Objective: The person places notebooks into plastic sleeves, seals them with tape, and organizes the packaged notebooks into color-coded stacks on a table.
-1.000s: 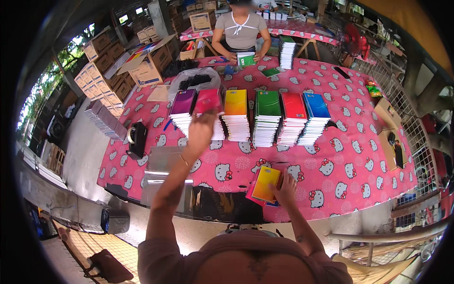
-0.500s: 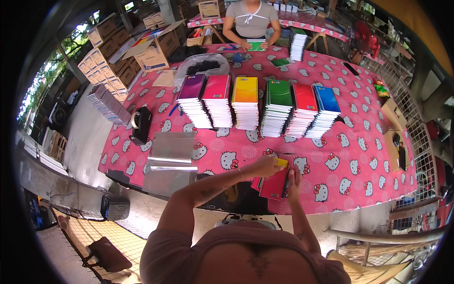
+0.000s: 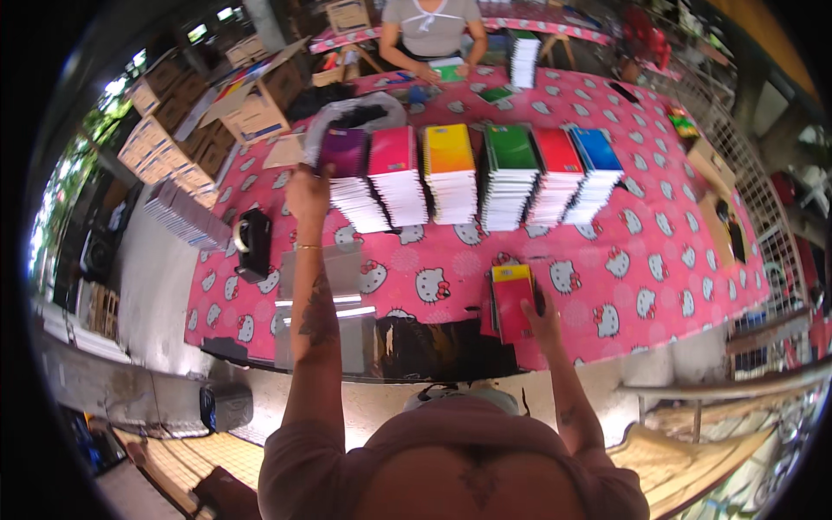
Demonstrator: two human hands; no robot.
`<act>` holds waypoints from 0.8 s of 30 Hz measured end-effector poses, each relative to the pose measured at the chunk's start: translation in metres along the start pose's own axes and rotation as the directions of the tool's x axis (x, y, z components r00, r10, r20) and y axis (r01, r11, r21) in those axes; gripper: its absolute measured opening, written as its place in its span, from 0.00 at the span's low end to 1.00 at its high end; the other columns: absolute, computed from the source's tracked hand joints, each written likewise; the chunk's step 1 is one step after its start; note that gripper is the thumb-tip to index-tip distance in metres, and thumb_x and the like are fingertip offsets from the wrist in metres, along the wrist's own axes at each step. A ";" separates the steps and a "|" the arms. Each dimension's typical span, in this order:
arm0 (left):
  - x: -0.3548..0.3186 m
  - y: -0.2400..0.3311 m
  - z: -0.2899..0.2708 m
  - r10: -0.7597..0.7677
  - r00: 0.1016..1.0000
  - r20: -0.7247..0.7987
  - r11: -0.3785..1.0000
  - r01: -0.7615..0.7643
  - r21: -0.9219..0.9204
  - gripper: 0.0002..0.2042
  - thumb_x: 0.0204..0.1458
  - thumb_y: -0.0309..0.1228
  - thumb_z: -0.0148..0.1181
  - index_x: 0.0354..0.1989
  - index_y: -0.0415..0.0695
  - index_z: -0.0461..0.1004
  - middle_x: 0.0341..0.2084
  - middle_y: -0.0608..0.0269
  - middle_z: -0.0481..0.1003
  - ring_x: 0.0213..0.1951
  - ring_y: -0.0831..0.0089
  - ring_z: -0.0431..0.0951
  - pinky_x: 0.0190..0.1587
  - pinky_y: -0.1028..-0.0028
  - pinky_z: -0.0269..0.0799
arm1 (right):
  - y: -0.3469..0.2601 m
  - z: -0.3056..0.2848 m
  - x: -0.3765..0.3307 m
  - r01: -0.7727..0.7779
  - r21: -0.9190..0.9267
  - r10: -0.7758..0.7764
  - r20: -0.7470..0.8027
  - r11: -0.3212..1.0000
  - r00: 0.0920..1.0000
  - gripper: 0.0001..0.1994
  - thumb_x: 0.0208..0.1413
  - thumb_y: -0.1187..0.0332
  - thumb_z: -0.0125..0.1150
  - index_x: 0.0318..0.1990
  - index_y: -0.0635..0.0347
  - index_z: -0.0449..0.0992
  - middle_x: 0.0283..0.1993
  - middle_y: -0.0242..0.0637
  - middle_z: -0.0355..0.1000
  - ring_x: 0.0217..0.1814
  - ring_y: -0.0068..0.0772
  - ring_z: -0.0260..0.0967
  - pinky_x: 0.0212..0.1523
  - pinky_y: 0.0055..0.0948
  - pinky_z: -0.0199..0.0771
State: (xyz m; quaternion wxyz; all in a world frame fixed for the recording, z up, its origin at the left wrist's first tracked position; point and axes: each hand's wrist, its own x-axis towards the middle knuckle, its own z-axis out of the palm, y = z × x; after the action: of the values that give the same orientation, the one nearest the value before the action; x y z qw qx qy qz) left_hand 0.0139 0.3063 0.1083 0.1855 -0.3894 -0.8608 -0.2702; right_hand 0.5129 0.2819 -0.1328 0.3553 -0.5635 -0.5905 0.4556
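Note:
Six stacks of spiral notebooks stand in a row across the table, from a purple notebook point(image 3: 343, 149) at the left, past pink point(image 3: 393, 151), yellow point(image 3: 449, 149), green point(image 3: 511, 147) and red point(image 3: 557, 151), to blue point(image 3: 596, 150). My left hand point(image 3: 309, 196) is at the purple stack, its fingers closed on the left edge of the top notebook. Near the front edge, my right hand point(image 3: 543, 317) holds the right side of a small pile of notebooks, where a red notebook point(image 3: 515, 314) lies over a yellow notebook point(image 3: 511, 273).
Clear plastic sheets point(image 3: 325, 299) lie at the front left, near a black tape dispenser point(image 3: 253, 246). A plastic bag point(image 3: 364, 111) is behind the purple stack. Across the table point(image 3: 416, 251) a person point(image 3: 431, 35) handles a green notebook point(image 3: 447, 71). Cartons point(image 3: 173, 143) are piled at the left.
My left hand has moved from the small pile to the purple stack. The yellow notebook shows more beyond the red one, and my right hand stays at the pile's right side.

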 end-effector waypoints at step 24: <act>-0.327 0.127 0.048 0.277 0.482 0.832 0.061 0.855 -0.515 0.29 0.51 0.29 0.62 0.62 0.37 0.61 0.51 0.54 0.73 0.50 0.60 0.77 0.53 0.65 0.72 | -0.096 0.006 0.004 -0.424 0.277 0.251 0.493 0.862 0.833 0.27 0.55 0.61 0.70 0.57 0.65 0.69 0.46 0.38 0.76 0.38 0.28 0.78 0.39 0.28 0.82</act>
State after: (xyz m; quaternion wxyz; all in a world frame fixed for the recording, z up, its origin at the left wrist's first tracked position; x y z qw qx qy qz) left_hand 0.3115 0.2191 -0.0621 -0.5905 -0.2478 -0.5046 -0.5790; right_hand 0.4743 0.2901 -0.0451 0.2256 -0.4641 -0.4457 0.7315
